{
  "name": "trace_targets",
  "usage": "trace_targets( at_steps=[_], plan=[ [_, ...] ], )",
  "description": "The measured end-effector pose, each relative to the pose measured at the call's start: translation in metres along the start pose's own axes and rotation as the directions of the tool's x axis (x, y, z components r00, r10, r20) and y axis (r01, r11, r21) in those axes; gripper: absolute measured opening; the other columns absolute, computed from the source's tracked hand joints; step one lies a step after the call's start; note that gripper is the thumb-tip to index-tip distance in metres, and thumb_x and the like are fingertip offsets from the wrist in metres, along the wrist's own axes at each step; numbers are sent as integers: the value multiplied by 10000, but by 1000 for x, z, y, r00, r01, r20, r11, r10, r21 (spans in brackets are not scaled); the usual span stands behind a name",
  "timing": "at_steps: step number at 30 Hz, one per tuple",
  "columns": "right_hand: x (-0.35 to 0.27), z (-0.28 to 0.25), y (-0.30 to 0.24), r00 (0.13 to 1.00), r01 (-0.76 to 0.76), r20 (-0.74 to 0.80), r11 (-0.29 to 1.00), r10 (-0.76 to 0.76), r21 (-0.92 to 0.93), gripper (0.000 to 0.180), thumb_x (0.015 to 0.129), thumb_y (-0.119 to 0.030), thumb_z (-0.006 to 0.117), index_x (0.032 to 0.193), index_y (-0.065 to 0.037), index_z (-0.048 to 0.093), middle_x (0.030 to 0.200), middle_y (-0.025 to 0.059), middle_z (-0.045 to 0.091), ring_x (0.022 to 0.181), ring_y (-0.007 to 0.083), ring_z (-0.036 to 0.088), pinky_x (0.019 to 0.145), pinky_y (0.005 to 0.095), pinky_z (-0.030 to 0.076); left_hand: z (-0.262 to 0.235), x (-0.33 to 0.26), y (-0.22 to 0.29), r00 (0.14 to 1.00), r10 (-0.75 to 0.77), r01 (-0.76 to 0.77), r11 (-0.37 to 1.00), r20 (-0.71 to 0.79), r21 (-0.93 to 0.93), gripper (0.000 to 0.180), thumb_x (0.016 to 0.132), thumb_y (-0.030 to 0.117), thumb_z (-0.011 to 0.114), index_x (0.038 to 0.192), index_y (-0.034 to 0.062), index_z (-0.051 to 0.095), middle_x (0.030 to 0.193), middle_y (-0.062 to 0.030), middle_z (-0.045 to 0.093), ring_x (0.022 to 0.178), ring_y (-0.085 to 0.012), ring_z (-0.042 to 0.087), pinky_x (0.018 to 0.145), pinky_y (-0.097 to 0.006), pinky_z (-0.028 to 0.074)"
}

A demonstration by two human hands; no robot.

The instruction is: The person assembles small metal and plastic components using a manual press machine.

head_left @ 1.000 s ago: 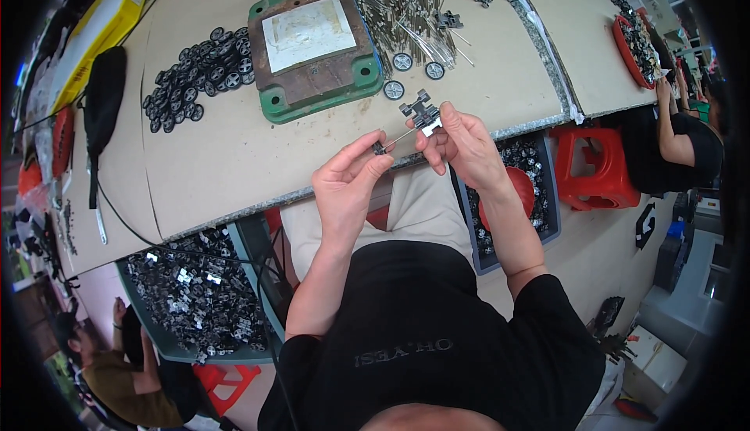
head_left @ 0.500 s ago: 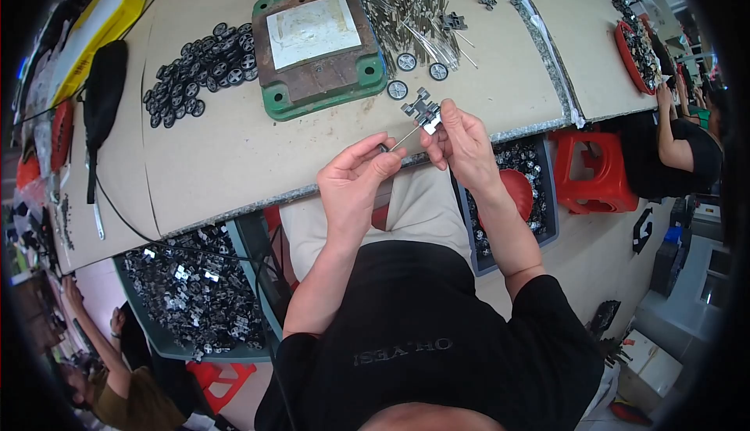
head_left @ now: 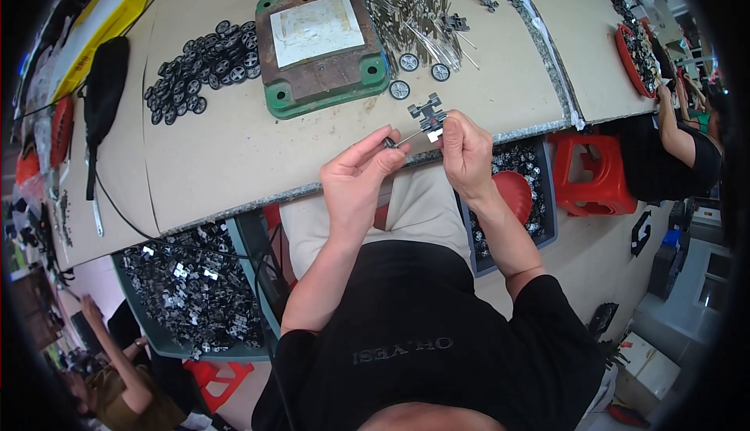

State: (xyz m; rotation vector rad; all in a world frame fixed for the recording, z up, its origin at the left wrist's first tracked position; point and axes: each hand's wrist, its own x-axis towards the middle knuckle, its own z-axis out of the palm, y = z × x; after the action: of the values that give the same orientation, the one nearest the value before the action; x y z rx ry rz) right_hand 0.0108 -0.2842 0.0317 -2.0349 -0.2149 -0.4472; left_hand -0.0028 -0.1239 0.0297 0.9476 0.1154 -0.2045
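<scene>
Between the fingertips of my left hand is a small black wheel with a thin metal axle sticking out of it. The axle points right, and its far end meets the near side of a dark toy-car chassis; whether it is inside a hole I cannot tell. My right hand pinches the chassis at its right side, near a shiny silver part. Both hands are at the table's front edge. Three loose wheels lie just beyond the chassis.
A green press base stands ahead, with a pile of wheels to its left and scattered metal rods to its right. Bins of parts flank my legs. A red stool stands at right; other people work at both sides.
My right hand has shifted slightly right and down, and the chassis has turned a little with it. My left hand has moved slightly right with the wheel and axle.
</scene>
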Motion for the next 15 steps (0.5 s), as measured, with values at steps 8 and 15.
trace_targets(
  at_steps=[8, 15],
  plan=[
    [9, -7, -1, 993, 46, 103, 998, -49, 33, 189, 887, -105, 508, 753, 27, 532, 618, 103, 501, 503, 229, 508, 474, 297, 396, -6, 0, 1, 1000, -12, 12, 1000, 5, 23, 281, 830, 7, 581, 1094, -81, 540, 984, -174, 618, 855, -254, 640, 742, -287, 548],
    [12, -5, -5, 946, 297, 161, 951, -281, -88, 140, 848, -77, 543, 747, 20, 538, 621, 104, 498, 504, 257, 490, 469, 320, 392, -6, -2, -4, 989, -143, 149, 968, 44, -202, 286, 824, 5, 590, 1092, -81, 541, 981, -173, 619, 846, -247, 640, 738, -285, 551]
  ],
)
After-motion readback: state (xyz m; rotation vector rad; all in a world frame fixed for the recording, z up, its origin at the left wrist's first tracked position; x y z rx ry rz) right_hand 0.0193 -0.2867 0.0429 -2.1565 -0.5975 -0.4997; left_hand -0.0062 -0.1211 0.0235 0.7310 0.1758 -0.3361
